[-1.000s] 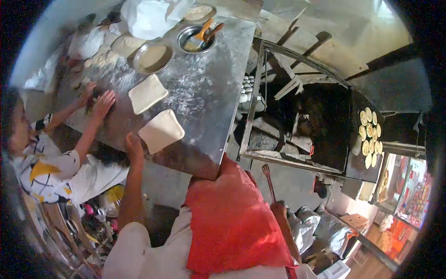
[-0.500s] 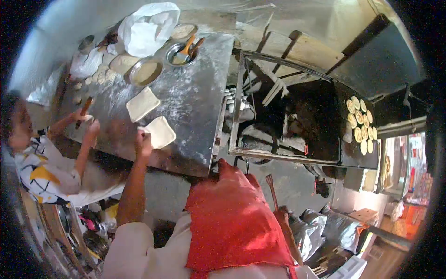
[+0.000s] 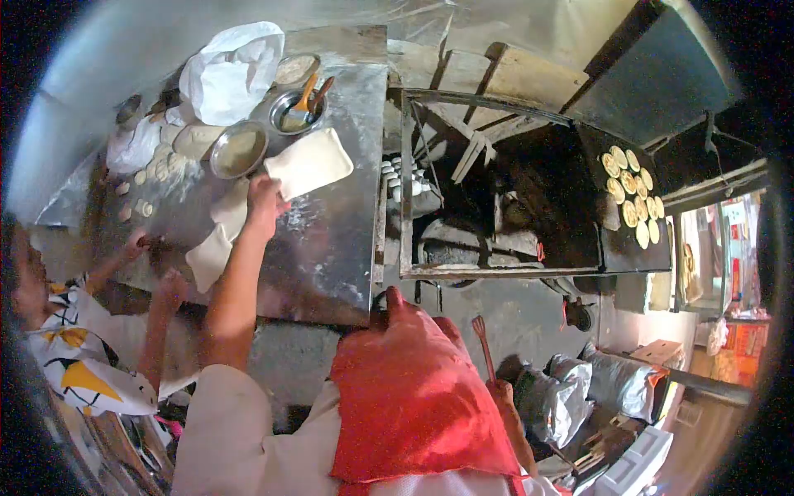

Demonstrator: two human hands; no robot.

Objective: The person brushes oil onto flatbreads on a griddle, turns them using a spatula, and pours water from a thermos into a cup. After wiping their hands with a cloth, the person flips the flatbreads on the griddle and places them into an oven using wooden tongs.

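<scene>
A grey metal table is gleaming beneath streaks of flour, beside the wearer's creased red apron. Colourful goods at right are appearing too blurred for any lettering to be read. Over the tabletop, near a round steel bowl, a pale, smooth, roughly rectangular dough sheet is extending from the left hand, which is pinching its near edge. The right hand is gripping a slim, reddish forked tool.

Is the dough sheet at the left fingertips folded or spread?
Spread: the dough sheet at the left hand shows a broad, roughly rectangular face, no fold visible.
</scene>
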